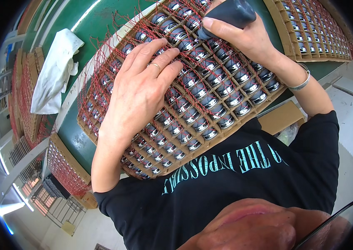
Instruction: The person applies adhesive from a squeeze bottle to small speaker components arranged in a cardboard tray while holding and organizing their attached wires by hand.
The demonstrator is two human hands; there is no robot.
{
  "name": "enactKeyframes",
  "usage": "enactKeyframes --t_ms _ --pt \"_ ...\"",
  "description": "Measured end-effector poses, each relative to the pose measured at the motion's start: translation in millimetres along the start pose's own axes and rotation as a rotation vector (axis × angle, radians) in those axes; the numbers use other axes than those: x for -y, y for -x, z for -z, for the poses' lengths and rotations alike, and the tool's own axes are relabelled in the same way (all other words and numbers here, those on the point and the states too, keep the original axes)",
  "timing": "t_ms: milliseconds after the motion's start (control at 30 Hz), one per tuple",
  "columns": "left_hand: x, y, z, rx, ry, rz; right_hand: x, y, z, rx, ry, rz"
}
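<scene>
In front of me, a cardboard tray [222, 132] with a grid of dividers holds many small round parts [210, 101], shiny metal with dark grey sides. Thin twisted red wires [101, 68] trail from them and bunch at the tray's left. My right hand [247, 39] is wrapped round a black bottle [232, 14], tilted with its narrow end low over the far part of the tray. Across the tray's middle lies my left hand [141, 81], fingers stretched over the parts and wires, a ring on one finger. Nothing shows gripped in it; its fingertips are close to the bottle's tip.
A white cloth [55, 71] lies on the green table [97, 25] at the left. Another filled tray [316, 31] stands at the far right, and one more [66, 162] at the lower left. An open cardboard box [282, 118] is beside my right arm.
</scene>
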State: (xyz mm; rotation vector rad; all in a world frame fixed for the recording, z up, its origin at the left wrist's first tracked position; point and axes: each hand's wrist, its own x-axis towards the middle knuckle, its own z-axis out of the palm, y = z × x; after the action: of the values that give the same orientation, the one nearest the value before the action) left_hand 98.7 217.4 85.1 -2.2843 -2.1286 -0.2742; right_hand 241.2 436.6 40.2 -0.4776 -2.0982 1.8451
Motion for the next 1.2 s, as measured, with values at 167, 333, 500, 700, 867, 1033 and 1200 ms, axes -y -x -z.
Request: enactKeyframes --t_ms 167,333,500,700,867,1033,1200 --pt "-4 -3 -1 -0.038 0.017 -0.007 -3 0 -1 -0.025 0.042 0.057" --pt "-12 -7 -5 -0.009 0.05 -0.037 -11 -3 -1 -0.015 0.025 0.089" --pt "-18 -8 -11 0.036 0.033 -0.043 -9 -4 -3 -0.002 -0.021 0.123" --pt "-19 -7 -5 0.043 -0.026 -0.038 -12 -6 -4 0.005 -0.059 0.135" --pt "-19 -6 -5 0.029 -0.029 -0.028 -7 -6 -6 -0.003 -0.069 0.127" --pt "-18 -5 -1 0.017 -0.03 -0.024 -12 -6 -4 -0.005 -0.088 0.133" --pt "-15 -2 -3 0.02 -0.05 -0.053 13 9 -1 -0.139 -0.111 -0.076"
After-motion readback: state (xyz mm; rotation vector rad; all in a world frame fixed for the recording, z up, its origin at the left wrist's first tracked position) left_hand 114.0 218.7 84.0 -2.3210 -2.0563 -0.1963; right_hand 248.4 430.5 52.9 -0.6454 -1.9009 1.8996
